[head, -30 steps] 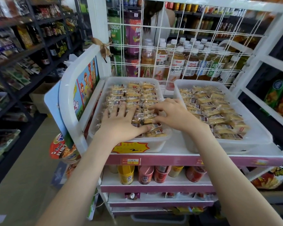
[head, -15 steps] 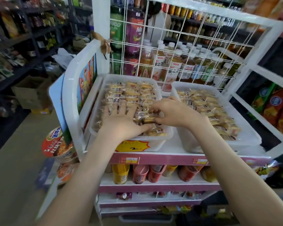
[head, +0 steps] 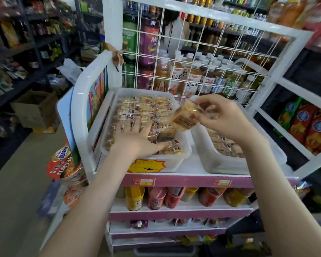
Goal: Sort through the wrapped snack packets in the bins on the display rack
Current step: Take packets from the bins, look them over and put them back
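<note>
Small clear-wrapped snack packet [head: 185, 117] w/ tan biscuit and brown label, just right of frame centre, held in the air over the gap between two bins. Right hand [head: 228, 119] pinches its right end, fingers curled round the crinkled wrap; the packet tilts down toward frame left. Left hand [head: 137, 140], lower and left of centre, lies flat w/ fingers straight and spread on the wrapped packets [head: 145, 108] filling the left translucent white plastic bin [head: 182, 160]; thumb points at that bin's front-right corner. It grips nothing. The held packet is apart from the left hand, up and to its right.

Right translucent white plastic bin [head: 220, 164], centre-right, holds more biscuit packs [head: 224, 143]; the right forearm hides part of it. The bins sit side by side w/ a narrow strip of white shelf between. Yellow starburst price sticker [head: 146, 166] on the left bin's front wall.

Edges: white wire grid panel [head: 193, 52] stands directly behind both bins, capped drink bottles [head: 193, 76] beyond it. Curved white rack side rail [head: 78, 108] hems the left bin at frame left. Pink shelf front [head: 183, 181] runs below the bins; coloured cups [head: 156, 197] on the tier under it. Open air above the bins on the near side. Floor aisle at lower left, brown cardboard box [head: 33, 110] at mid-left.
</note>
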